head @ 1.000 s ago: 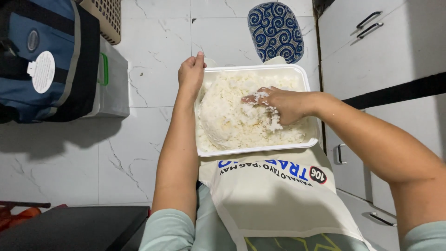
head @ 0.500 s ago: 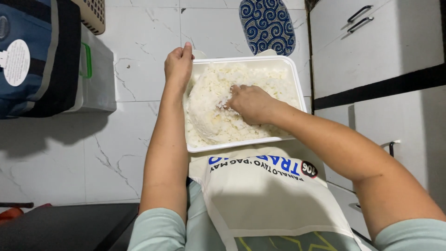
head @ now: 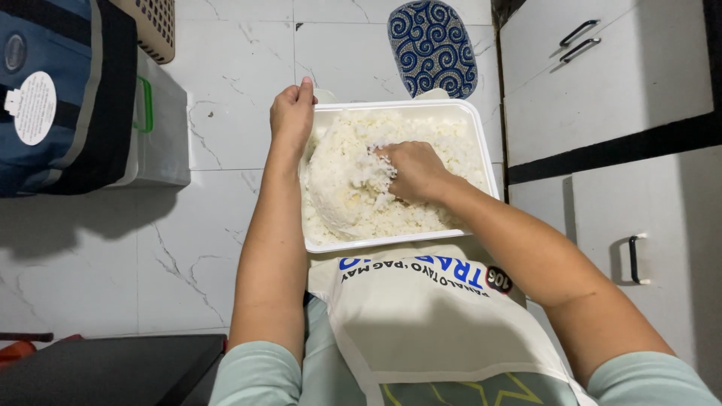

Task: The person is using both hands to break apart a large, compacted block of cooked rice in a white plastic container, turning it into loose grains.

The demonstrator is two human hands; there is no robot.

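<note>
Right hand (head: 412, 171) is sunk in the cooked white rice (head: 353, 188), fingers curled closed around a clump. Left hand (head: 293, 113) grips the rim of the white rectangular tray (head: 481, 143) at its ten o'clock corner. That tray rests on the person's apron-covered lap (head: 421, 316), at twelve o'clock from the body, its long axis running from nine to three o'clock. Half a second ago the right hand lay nearer the tray's left side; it now sits toward the centre. A blue patterned slipper (head: 432, 46) lies on the marble floor at twelve o'clock beyond the tray.
</note>
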